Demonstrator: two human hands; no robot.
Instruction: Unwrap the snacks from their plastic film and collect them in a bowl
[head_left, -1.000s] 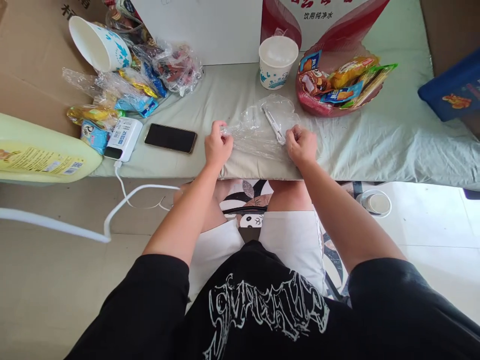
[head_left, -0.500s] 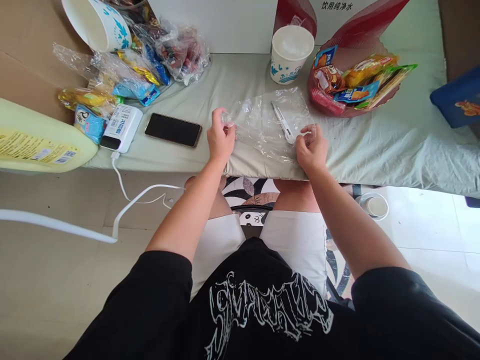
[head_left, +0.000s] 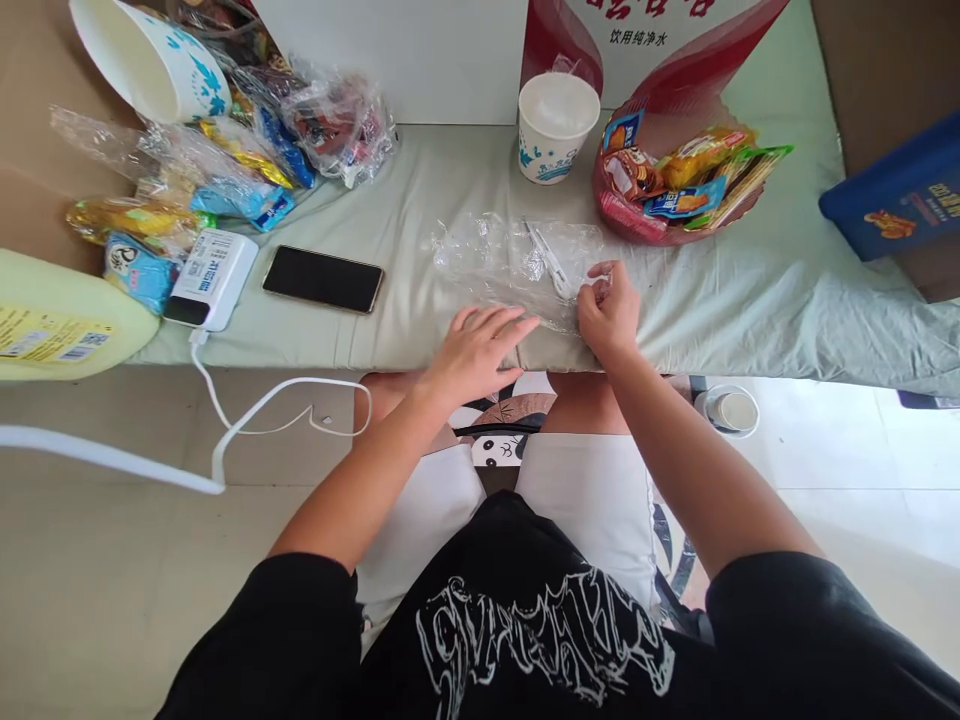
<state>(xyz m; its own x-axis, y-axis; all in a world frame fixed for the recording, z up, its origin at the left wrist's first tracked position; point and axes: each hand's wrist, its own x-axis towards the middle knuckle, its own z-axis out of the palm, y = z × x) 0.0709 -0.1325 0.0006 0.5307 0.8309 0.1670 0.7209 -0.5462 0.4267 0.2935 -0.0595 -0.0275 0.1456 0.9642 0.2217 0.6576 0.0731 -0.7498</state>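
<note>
A clear plastic bag (head_left: 480,255) lies crumpled on the pale green cloth. Inside or under its film is a white utility knife (head_left: 549,260); I cannot tell which. My right hand (head_left: 611,308) is closed on the bag's right end, thumb and fingers pinched together just beside the knife. Over the cloth's front edge, my left hand (head_left: 484,350) is open, fingers stretched to the right near the bag's lower edge. It holds nothing.
A phone (head_left: 323,279) and a white power bank (head_left: 212,278) with a cable lie left. Behind stand a paper cup (head_left: 557,128) and a red bowl (head_left: 660,228) of snacks. Wrapped snacks (head_left: 225,165), a tipped cup (head_left: 154,65) and a yellow bottle (head_left: 67,315) fill the left side.
My left hand has let go of the bag's left side, opened, and moved right and toward me. My right hand keeps its pinch. The whole view has shifted slightly.
</note>
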